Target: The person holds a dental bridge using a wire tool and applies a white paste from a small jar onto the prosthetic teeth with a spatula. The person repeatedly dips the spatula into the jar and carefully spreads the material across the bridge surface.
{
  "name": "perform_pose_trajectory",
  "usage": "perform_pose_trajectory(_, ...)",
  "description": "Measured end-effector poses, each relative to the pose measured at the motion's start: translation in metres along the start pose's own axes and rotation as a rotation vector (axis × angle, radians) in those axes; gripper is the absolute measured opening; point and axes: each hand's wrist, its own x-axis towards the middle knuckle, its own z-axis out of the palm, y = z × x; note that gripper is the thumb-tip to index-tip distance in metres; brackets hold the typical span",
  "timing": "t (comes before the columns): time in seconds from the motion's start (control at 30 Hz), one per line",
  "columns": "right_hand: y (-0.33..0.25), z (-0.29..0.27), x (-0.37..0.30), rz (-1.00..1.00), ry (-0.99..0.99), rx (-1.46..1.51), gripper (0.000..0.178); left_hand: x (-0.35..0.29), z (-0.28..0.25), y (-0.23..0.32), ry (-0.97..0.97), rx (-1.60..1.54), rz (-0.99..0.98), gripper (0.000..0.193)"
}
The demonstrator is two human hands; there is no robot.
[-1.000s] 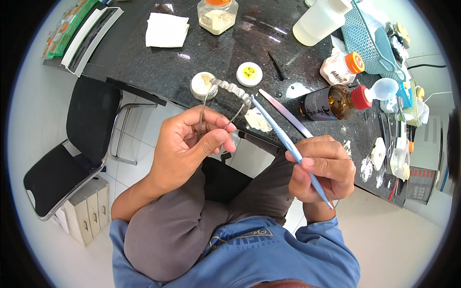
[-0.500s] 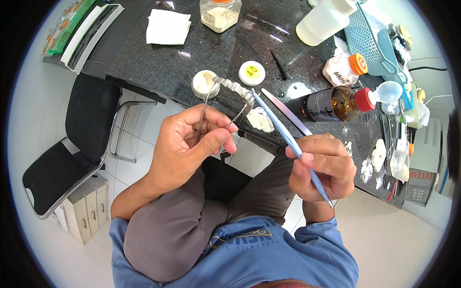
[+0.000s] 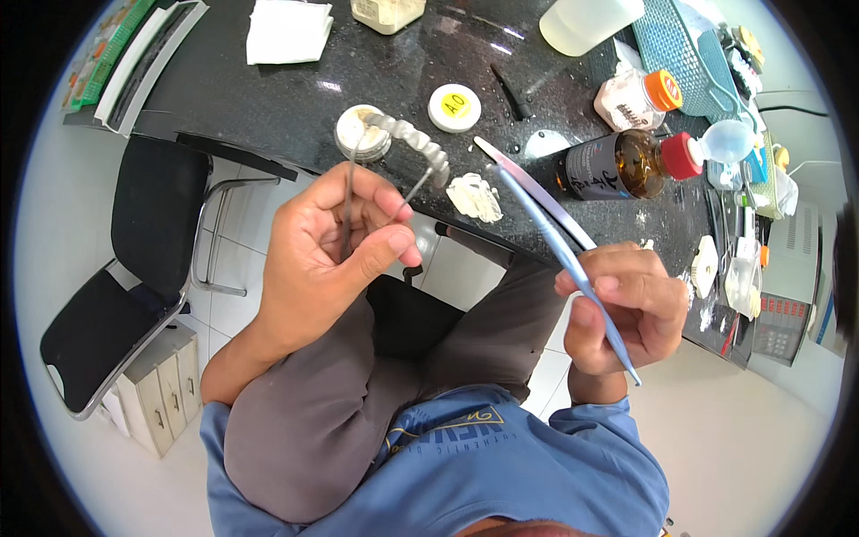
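Wire legs point(image 3: 349, 201) of a grey dental framework point(image 3: 416, 139) are pinched between the thumb and fingers of the left hand point(image 3: 331, 237), so the tooth-shaped arch is held up ahead of the fingertips, presumably to keep its surface untouched by them. By the right hand point(image 3: 631, 309), a slim blue instrument point(image 3: 555, 237) is gripped like a pen, well back from its tip, a hold that seems suited to fine control; the tip is pointed past the arch and is not in contact with it. An open jar point(image 3: 371, 149) of pale material is partly overlapped by the framework; whether they touch cannot be told. Its likely lid point(image 3: 454, 108) is laid beside it. On the black worktop point(image 3: 242, 98), a cream smear point(image 3: 474, 197), a pink-and-white spatula point(image 3: 535, 190) and a brown dropper bottle point(image 3: 601, 170) are placed beyond the hands, apparently for easy reach.
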Motion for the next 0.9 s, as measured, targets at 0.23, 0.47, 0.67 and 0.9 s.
perform_pose_trajectory(0.23, 0.005, -0.009, -0.008, 0.019, -0.141, -0.169, 0.022, -0.002, 0.009, 0.005, 0.084, 0.238, 0.064, 0.013)
perform_pose_trajectory(0.47, 0.005, -0.007, -0.007, -0.041, -0.1, -0.134, 0.026, -0.001, 0.01, 0.006, 0.13, 0.246, 0.036, 0.013)
perform_pose_trajectory(0.67, 0.002, 0.005, 0.003, -0.12, -0.054, 0.027, 0.027, 0.002, 0.012, 0.008, 0.063, 0.273, 0.055, 0.013)
perform_pose_trajectory(0.9, 0.006, 0.011, 0.004, -0.121, -0.055, -0.006, 0.026, 0.003, 0.011, 0.007, 0.051, 0.255, 0.063, 0.014)
